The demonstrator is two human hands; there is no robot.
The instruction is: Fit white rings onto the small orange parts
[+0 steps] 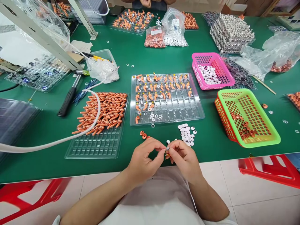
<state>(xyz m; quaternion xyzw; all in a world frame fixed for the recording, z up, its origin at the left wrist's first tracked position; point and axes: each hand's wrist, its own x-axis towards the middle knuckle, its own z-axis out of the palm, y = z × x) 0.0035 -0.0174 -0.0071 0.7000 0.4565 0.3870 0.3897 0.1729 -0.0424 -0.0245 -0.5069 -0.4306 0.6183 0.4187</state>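
Note:
Both hands meet at the table's front edge. My left hand (146, 159) pinches one side of a small silvery piece (167, 149), and my right hand (186, 159) pinches the other side, with a bit of orange showing under its fingers. Just beyond the fingers lie white discs (187, 133) and a few round orange caps (144, 135). Farther back, a clear tray (192, 112) holds rows of curved orange parts (167, 87) and loose white rings (156, 117). To the left, another clear tray (93, 147) carries a pile of orange parts (105, 109).
At the right stand a green basket (262, 144) with orange caps and a pink basket (197, 73) with white discs. A hammer (67, 101), a white cable (47, 145) and a metal frame (42, 34) are at the left. Filled bags (174, 28) lie at the back, near a person's hands (146, 3).

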